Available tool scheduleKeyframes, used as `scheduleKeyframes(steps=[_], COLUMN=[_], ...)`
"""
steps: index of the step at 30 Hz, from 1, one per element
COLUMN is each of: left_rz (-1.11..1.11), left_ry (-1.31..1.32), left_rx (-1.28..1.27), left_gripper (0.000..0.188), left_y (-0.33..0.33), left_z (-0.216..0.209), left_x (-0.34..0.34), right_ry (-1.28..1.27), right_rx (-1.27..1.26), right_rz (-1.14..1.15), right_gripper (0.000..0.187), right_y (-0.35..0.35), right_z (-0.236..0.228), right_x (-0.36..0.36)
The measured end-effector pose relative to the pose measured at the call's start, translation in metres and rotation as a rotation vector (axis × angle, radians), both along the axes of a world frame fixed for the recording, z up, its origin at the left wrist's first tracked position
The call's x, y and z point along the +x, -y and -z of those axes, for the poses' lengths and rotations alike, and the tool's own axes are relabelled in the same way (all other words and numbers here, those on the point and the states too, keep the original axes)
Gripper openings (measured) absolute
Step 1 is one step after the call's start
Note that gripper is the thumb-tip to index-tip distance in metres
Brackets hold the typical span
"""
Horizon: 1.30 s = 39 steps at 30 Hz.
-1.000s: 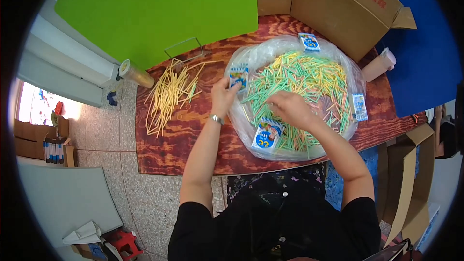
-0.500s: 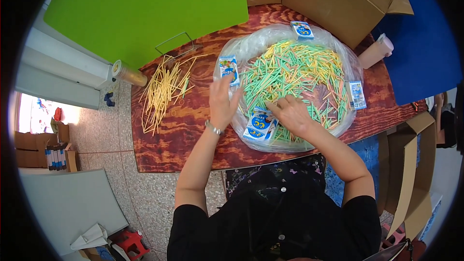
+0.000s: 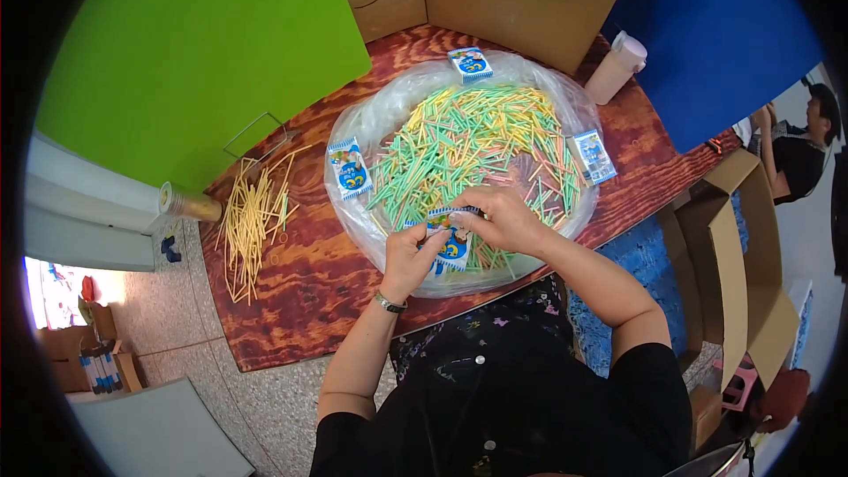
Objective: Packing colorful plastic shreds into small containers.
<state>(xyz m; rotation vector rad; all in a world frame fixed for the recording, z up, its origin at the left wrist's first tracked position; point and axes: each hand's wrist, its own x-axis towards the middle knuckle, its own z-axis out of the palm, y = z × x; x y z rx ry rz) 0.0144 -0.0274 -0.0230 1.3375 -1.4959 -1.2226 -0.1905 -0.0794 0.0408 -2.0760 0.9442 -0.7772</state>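
Note:
A wide clear plastic bag (image 3: 349, 216) lies spread on the table, heaped with short thin green, yellow and pink sticks (image 3: 450, 137). Over its near side, a small blue-and-white packet (image 3: 455, 252) is pinched between both hands. My left hand (image 3: 408, 263) grips its left edge with thumb and fingers. At its top edge, my right hand (image 3: 499, 219) is closed, fingertips partly hidden. Three similar packets rest around the bag's rim: one at the left (image 3: 351, 168), one at the far side (image 3: 470, 64), one at the right (image 3: 593, 157).
Long pale-yellow sticks (image 3: 252, 225) lie loose on the wooden table (image 3: 309, 274), beside a clear cylinder (image 3: 190, 201). Cardboard boxes (image 3: 517, 4) and a pink bottle (image 3: 617, 68) stand at the far side. An open carton (image 3: 738, 256) is at the right; another person (image 3: 799, 146) sits beyond.
My left hand has come from beside the left packet to the near side. Both hands now hold a packet, raised from where it lay on the bag. The view has shifted right.

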Motion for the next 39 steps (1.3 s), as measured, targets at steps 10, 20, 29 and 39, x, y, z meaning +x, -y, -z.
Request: scheduleKeyframes(steps=[10, 20, 29, 39], left_rz=[0.018, -0.104, -0.059, -0.060], left_ry=[0.081, 0.041, 0.086, 0.060], left_rx=[-0.116, -0.078, -0.093, -0.104], left_gripper=[0.029, 0.030, 0.032, 0.024], left_y=[0.007, 0.005, 0.002, -0.002], left_z=[-0.008, -0.010, -0.012, -0.001], left_x=[-0.014, -0.007, -0.012, -0.013], right_ry=[-0.042, -0.769, -0.884, -1.007], right_rx=[0.051, 0.008, -0.058, -0.100], right_rz=[-0.098, 0.423, 0.444, 0.507], right_gripper=[0.023, 0.034, 0.058, 0.031], right_y=[0.010, 0.107, 0.123, 0.123], right_z=[0.005, 0.055, 0.074, 0.079], right_x=[-0.026, -0.137, -0.108, -0.099])
